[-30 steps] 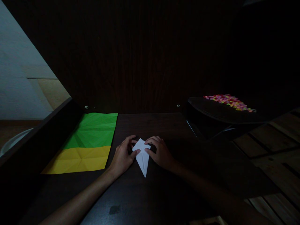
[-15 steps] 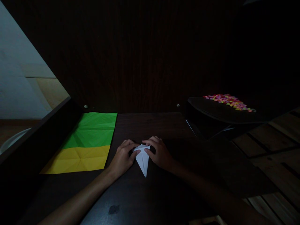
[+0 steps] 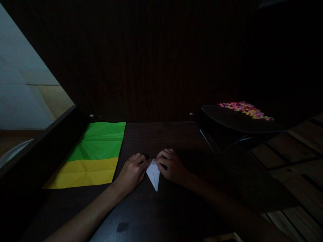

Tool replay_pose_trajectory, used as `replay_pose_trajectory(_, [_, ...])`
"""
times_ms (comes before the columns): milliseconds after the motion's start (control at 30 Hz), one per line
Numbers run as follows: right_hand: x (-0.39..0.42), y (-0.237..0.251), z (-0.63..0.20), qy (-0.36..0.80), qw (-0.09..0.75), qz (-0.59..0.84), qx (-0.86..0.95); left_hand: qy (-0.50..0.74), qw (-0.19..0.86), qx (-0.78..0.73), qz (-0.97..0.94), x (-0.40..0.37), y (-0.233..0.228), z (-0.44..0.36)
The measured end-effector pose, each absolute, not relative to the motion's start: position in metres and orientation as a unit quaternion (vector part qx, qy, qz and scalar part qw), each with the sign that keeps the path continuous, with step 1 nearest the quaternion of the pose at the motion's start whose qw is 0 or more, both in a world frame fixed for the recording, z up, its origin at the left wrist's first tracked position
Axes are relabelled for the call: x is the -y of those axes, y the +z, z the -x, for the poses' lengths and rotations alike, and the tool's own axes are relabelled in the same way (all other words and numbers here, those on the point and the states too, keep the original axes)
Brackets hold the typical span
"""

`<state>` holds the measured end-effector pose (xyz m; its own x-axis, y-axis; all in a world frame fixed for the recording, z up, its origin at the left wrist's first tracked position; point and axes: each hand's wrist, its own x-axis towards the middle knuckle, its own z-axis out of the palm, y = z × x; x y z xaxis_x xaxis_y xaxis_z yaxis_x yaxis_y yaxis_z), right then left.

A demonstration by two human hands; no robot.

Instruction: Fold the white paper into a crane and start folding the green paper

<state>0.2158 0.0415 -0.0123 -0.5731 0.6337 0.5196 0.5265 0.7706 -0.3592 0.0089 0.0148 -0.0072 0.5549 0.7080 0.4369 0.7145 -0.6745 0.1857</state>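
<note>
A folded white paper (image 3: 153, 176), shaped like a narrow kite, lies on the dark tabletop (image 3: 161, 134) with its long point towards me and a crease down its middle. My left hand (image 3: 135, 169) pinches its upper left edge between thumb and fingers. At the upper right edge, my right hand (image 3: 171, 164) is closed on the paper in the same manner. The fingertips of both hands meet close together over the top of the paper and hide most of that end.
Creased green paper (image 3: 101, 141) and yellow paper (image 3: 88, 171) lie on the left, by a raised dark side board (image 3: 45, 137). A tall dark panel (image 3: 151, 60) stands behind. Small colourful pieces (image 3: 247, 109) cover part of a dark shelf (image 3: 227, 119) at right.
Both hands' fingers have curled in over the top of the white paper, which now shows less of its upper part. The coloured papers stay where they were.
</note>
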Motion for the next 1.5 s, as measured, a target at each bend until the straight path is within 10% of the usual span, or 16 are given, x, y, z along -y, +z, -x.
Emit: replay_pose_trajectory(1500, [-0.029,-0.008,-0.216,0.002,0.269,0.298,0.916,-0.244,0.03,0.451,0.858,-0.005,-0.005,-0.019])
